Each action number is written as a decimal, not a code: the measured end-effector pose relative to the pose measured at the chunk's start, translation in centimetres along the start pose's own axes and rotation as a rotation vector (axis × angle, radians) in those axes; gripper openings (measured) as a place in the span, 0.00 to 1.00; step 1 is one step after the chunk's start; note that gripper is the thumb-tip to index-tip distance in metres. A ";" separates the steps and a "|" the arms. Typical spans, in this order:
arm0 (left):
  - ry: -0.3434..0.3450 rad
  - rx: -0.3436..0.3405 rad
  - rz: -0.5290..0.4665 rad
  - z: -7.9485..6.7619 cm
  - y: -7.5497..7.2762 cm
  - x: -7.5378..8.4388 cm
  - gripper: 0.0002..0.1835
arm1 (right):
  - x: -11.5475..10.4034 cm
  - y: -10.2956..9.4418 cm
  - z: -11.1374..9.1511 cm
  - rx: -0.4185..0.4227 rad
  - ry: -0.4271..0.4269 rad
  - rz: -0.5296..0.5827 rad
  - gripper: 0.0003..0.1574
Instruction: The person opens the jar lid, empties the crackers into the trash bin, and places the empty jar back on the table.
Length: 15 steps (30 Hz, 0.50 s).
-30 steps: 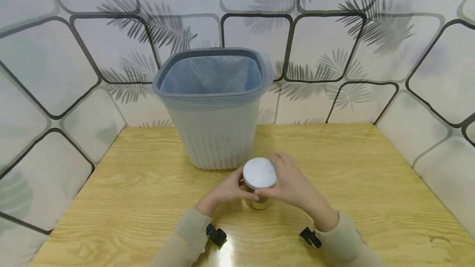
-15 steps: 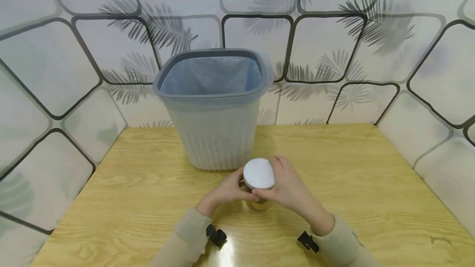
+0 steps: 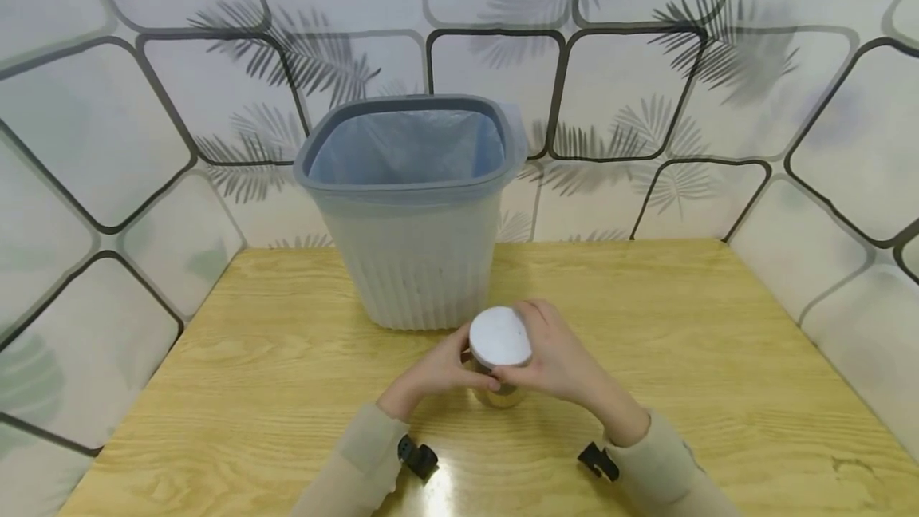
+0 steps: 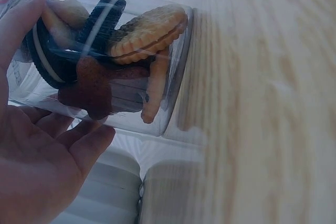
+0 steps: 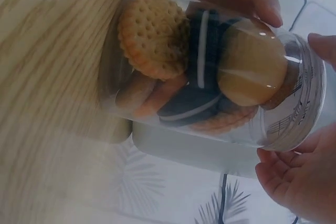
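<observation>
Beyond the fingers, a pale wall (image 3: 495, 74) printed with dark outlines and grey fern leaves runs out of view, and the yellow wood-grain table (image 3: 682, 325) beneath them is cropped along the near edge. Near the fingertips, on their far side, stands a tall whitish ribbed plastic bin (image 3: 424, 254); the floor under its translucent bluish liner (image 3: 409, 146) cannot be made out. Behind the wrists, two beige sleeves (image 3: 359, 457) are cut off. The left hand (image 3: 438, 365) curls its fingers and thumb round a clear, roughly cylindrical jar (image 5: 247, 129), which stands upright between both sets of fingers, largely covered by them from above. The right hand (image 3: 556, 353) grips the round white lid (image 3: 498, 337) on top, its far fingertips partly hidden. Black clips (image 3: 418, 457) sit at the wrists. Inside the jar are golden scalloped biscuits (image 5: 154, 36), black cream-filled sandwich biscuits (image 5: 202, 51) and a dim reddish-brown piece (image 4: 92, 87).
</observation>
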<state>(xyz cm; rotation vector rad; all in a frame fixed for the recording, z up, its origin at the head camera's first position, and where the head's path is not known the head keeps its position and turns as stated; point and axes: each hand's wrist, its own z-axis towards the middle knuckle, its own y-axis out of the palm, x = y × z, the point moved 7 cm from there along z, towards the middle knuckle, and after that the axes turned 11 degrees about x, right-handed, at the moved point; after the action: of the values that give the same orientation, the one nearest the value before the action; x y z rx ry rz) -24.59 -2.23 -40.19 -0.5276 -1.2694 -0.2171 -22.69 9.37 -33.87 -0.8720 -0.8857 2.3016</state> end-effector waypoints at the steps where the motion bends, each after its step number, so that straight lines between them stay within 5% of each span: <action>1: 0.004 -0.001 -0.001 0.1 0.0 -0.4 0.45 | 0.0 0.0 0.0 -0.009 -0.009 0.013 0.52; 15: -0.018 0.002 0.009 0.3 0.1 -0.9 0.45 | 2.2 0.7 0.0 -0.148 0.013 0.408 0.50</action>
<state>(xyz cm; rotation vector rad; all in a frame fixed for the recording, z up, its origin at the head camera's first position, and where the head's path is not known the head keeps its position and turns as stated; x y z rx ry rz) -25.06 -2.15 -41.01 -0.5348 -1.2845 -0.2038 -24.30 10.38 -35.24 -1.2258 -0.9529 2.5918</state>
